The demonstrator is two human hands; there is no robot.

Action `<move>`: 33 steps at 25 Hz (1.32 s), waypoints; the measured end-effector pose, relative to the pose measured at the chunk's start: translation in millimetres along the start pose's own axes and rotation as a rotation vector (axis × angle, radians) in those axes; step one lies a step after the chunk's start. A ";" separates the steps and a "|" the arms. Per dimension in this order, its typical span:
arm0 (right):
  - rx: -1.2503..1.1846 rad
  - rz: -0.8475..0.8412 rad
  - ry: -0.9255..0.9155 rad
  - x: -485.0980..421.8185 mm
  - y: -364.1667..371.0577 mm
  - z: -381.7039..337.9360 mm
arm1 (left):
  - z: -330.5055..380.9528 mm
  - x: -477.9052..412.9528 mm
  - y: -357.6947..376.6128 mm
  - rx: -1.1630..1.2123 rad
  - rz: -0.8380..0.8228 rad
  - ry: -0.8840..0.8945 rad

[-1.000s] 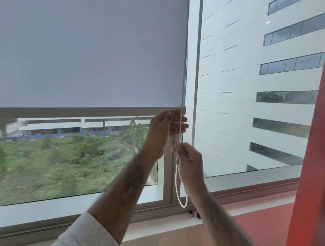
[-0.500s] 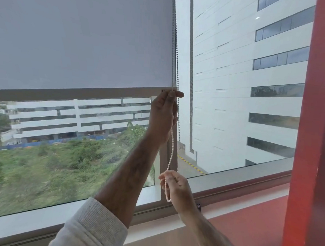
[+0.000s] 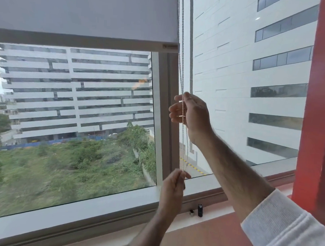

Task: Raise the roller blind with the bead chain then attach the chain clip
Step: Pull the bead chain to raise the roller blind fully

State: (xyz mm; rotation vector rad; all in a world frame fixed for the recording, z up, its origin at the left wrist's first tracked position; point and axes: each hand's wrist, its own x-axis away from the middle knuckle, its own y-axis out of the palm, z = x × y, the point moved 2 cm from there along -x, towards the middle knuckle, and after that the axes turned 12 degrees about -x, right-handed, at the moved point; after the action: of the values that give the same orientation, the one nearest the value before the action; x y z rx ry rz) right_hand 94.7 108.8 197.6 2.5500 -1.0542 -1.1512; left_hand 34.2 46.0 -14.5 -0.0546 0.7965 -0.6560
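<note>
The grey roller blind (image 3: 84, 9) covers the top of the window, and its bottom bar (image 3: 87, 40) sits high on the glass. The bead chain (image 3: 181, 67) hangs in two strands beside the blind's right edge. My right hand (image 3: 191, 113) reaches in from the right and pinches the chain at mid height. Below it, my left hand (image 3: 173, 187) is closed round the chain's lower part, near the sill. A small black clip-like piece (image 3: 200, 210) stands on the sill beneath the hands.
The white window frame post (image 3: 166, 113) runs just left of the chain. A red wall (image 3: 324, 112) rises on the right. A wooden sill (image 3: 199, 237) lies beneath the window, with a small metal fitting (image 3: 191, 212) beside the black piece.
The blind's bottom bar has risen. My left hand has come down the chain from the bar to near the sill. My right hand has gone from low to higher on the chain.
</note>
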 end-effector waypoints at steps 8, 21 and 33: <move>-0.017 -0.058 -0.242 -0.5 17.1 -10.2 | -0.1 19.6 -19.2 0.390 -0.259 -0.229; 0.210 -0.020 0.087 135.4 -63.0 127.4 | 114.5 -121.1 -74.2 0.628 -0.221 -0.042; 0.239 -0.064 0.250 147.2 -85.9 153.5 | 137.4 -138.6 -80.2 0.665 -0.052 0.082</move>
State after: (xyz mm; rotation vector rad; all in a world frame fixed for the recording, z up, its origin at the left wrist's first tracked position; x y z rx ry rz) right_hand 100.0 97.5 -31.5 2.8344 -1.1127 -0.7293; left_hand 14.2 33.5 195.1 0.5600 0.6238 -0.9495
